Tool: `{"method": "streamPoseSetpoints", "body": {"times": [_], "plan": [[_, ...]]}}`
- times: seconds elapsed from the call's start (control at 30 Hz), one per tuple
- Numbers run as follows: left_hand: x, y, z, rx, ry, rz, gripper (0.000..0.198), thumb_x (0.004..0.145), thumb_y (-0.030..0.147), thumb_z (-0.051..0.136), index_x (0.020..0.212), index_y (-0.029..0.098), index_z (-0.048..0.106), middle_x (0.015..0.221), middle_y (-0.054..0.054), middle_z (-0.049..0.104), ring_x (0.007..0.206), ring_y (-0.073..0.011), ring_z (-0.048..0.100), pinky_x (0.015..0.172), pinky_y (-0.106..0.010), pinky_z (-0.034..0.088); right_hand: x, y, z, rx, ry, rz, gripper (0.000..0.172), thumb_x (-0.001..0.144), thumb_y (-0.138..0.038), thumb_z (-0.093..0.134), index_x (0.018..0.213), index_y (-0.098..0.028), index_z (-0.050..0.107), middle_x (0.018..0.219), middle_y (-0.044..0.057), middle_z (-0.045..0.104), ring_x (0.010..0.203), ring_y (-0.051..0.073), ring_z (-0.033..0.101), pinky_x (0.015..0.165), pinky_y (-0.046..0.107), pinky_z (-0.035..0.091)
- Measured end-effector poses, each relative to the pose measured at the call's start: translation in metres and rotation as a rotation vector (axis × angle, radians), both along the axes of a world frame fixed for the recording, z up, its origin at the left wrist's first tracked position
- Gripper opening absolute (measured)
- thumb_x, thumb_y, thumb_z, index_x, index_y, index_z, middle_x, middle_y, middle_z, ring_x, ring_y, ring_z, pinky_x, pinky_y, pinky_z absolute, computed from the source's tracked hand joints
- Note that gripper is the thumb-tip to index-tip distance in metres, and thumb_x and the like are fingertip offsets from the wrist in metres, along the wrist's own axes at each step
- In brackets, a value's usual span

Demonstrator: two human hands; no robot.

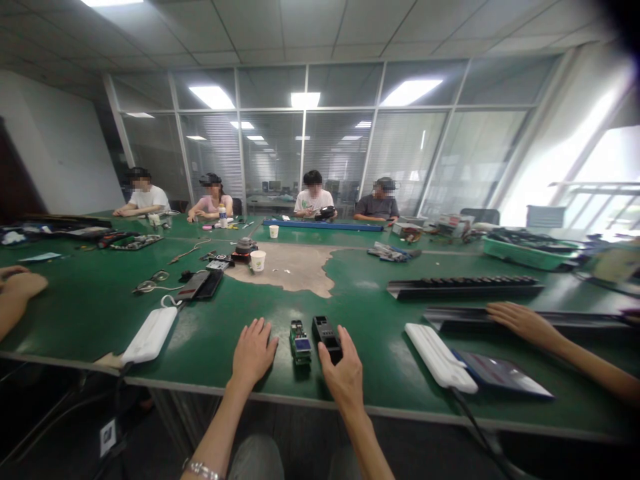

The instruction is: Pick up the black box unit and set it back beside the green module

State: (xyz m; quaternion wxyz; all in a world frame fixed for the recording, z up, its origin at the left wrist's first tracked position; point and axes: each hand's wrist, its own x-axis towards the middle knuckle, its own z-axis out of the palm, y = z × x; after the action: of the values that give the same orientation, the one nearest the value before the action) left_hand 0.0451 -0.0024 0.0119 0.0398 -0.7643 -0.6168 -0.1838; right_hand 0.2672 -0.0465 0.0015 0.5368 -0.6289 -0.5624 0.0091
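Observation:
My left hand (253,351) lies palm down on the green tabletop, fingers stretched out, with nothing in it. Just to its right is a small green circuit board (301,345) with a bluish screen and components at its far end. Beside the board lies a black plastic casing (326,335), long and narrow, with cut-out openings. My right hand (345,368) grips the near end of this casing, thumb on its left side and fingers along its right side. Part of the casing is hidden behind that hand.
White power strips (153,333) (440,357) lie left and right. A flat dark panel (500,375) is beside the right one. Black rails (465,288), a paper cup (257,261) and a green basket (530,252) stand farther off. A neighbour's hand (520,321) rests at right; several people sit opposite.

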Motion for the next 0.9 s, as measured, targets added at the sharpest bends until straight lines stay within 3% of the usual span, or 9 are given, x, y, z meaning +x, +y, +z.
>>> {"method": "streamPoseSetpoints", "body": {"times": [0.43, 0.63, 0.9], "plan": [[0.0, 0.0, -0.001, 0.003, 0.002, -0.002, 0.049, 0.098, 0.044, 0.038, 0.137, 0.02, 0.056, 0.15, -0.012, 0.047, 0.142, -0.0271, 0.039, 0.117, -0.049, 0.031, 0.001, 0.001, -0.006, -0.014, -0.064, 0.033, 0.067, 0.088, -0.045, 0.053, 0.142, -0.007, 0.048, 0.145, 0.019, 0.05, 0.136, 0.03, 0.045, 0.113, 0.048, 0.037], [0.0, -0.001, -0.001, 0.003, -0.001, 0.0, 0.05, 0.099, 0.045, 0.036, 0.138, 0.02, 0.055, 0.151, -0.011, 0.047, 0.142, -0.0271, 0.039, 0.117, -0.049, 0.031, 0.0, 0.0, -0.006, -0.057, -0.07, 0.04, 0.059, 0.09, -0.043, 0.049, 0.137, -0.008, 0.054, 0.134, 0.018, 0.06, 0.124, 0.029, 0.056, 0.107, 0.046, 0.043], [0.0, 0.0, -0.002, 0.002, 0.002, 0.002, 0.051, 0.099, 0.046, 0.036, 0.138, 0.019, 0.055, 0.151, -0.011, 0.046, 0.142, -0.027, 0.039, 0.117, -0.048, 0.03, 0.0, -0.007, 0.014, -0.116, 0.074, 0.004, 0.066, 0.087, -0.053, 0.05, 0.135, -0.007, 0.057, 0.13, 0.018, 0.063, 0.122, 0.03, 0.059, 0.106, 0.044, 0.045]]}}
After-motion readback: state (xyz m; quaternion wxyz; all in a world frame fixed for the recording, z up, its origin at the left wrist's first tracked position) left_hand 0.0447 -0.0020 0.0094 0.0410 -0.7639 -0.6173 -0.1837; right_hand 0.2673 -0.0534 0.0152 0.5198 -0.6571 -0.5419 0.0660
